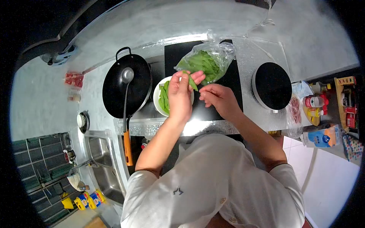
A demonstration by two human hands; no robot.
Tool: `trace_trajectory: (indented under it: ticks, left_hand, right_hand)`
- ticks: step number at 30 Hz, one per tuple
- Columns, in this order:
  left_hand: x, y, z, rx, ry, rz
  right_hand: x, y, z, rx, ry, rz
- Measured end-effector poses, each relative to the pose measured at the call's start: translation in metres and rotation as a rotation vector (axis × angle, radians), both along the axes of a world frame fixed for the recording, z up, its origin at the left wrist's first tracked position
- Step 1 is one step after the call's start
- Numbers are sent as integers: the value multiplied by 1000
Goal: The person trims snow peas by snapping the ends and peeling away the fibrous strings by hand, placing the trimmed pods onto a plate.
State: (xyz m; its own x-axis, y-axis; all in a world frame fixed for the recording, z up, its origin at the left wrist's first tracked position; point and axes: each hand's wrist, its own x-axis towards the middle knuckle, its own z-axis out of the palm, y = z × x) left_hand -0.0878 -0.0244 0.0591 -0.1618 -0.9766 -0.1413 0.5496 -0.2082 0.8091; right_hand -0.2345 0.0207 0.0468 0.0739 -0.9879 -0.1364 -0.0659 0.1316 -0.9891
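Observation:
My left hand [181, 97] is raised above a white bowl [157, 107], its fingers closed on a flat green pea pod [193, 83] that points down to the right. Just right of the pod's tip, my right hand [219, 99] is pinched together; whatever may be between its fingertips is too small to make out. More green pods [164, 99] lie in the bowl, partly hidden behind my left hand and wrist. Beyond both hands, a clear plastic bag [226, 51] full of green pods rests on a black panel [176, 53].
At the left stands a black wok [114, 89] with a ladle [126, 110] across it. A round black-topped plate [272, 86] sits at the right, near bottles [314, 101] and packets. A steel sink [102, 152] is at the lower left.

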Motion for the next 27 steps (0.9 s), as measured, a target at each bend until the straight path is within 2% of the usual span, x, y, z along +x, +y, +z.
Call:
trace_trajectory:
  ticks: [5, 7, 11, 13, 15, 17, 19, 22, 25, 27]
  left_hand:
    - [-2, 4, -1, -28, -15, 34]
    - [-2, 5, -1, -44, -35, 43]
    - [-1, 11, 1, -35, -56, 60]
    - [8, 16, -9, -138, -424, -122]
    - [12, 19, -14, -146, -459, -79]
    - [24, 16, -18, -650, -1046, -12]
    - [24, 21, -14, -675, -1068, -9]
    - [29, 24, -13, -656, -1195, -162]
    - [32, 24, -7, -708, -1213, -234]
    - [41, 24, -1, -515, -1176, -375]
  right_hand:
    - [13, -4, 2, 24, -123, -14]
    - [13, -8, 0, -52, 50, -9]
    - [13, -9, 2, -116, 110, -53]
    - [9, -8, 3, -208, 187, -45]
    - [7, -6, -1, -274, 250, -21]
    - [4, -6, -3, -341, 313, 5]
    - [-2, -4, -4, -464, 453, 121]
    - [-11, -5, -11, -513, 560, 268]
    - [-15, -3, -11, -540, 645, 278]
    - [-22, -4, -5, -549, 644, 230]
